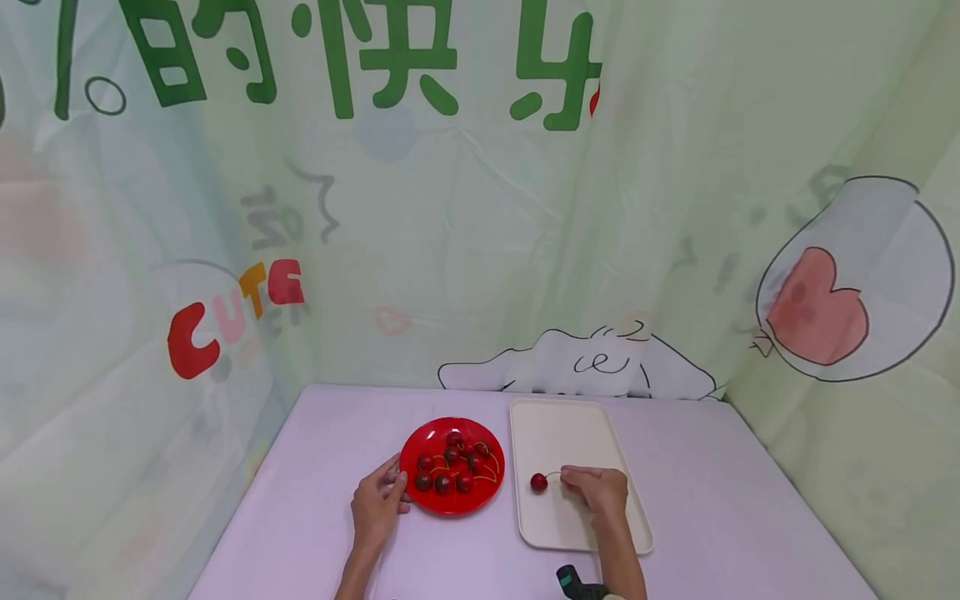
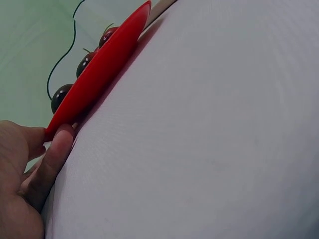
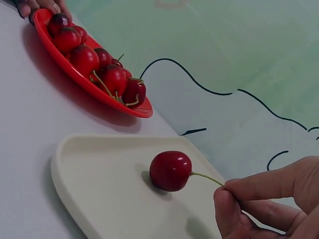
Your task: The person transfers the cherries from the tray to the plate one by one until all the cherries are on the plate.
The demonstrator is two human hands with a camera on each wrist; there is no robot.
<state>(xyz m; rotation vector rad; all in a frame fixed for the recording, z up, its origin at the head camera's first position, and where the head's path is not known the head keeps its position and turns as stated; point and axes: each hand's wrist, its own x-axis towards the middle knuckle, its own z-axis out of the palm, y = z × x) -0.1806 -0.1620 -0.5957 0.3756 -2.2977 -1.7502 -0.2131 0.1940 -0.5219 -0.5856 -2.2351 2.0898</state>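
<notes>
A dark red cherry (image 3: 170,171) is at the cream tray (image 1: 562,425), its thin green stem pinched between thumb and forefinger of my right hand (image 1: 600,490). To the left stands a round red plate (image 1: 420,497) with several cherries (image 1: 443,482) piled on it, some with stems. My left hand (image 1: 375,504) grips this plate by its left rim; the left wrist view shows the thumb at the edge and a finger (image 2: 59,147) under it. In the right wrist view the single cherry appears low over the tray's surface, with a shadow beside it.
The plate and the tray stand side by side on a table with a pale lilac cloth (image 1: 712,500). Behind and at both sides hang pale green printed curtains (image 1: 480,208). A dark wrist device (image 1: 577,583) shows at my right forearm.
</notes>
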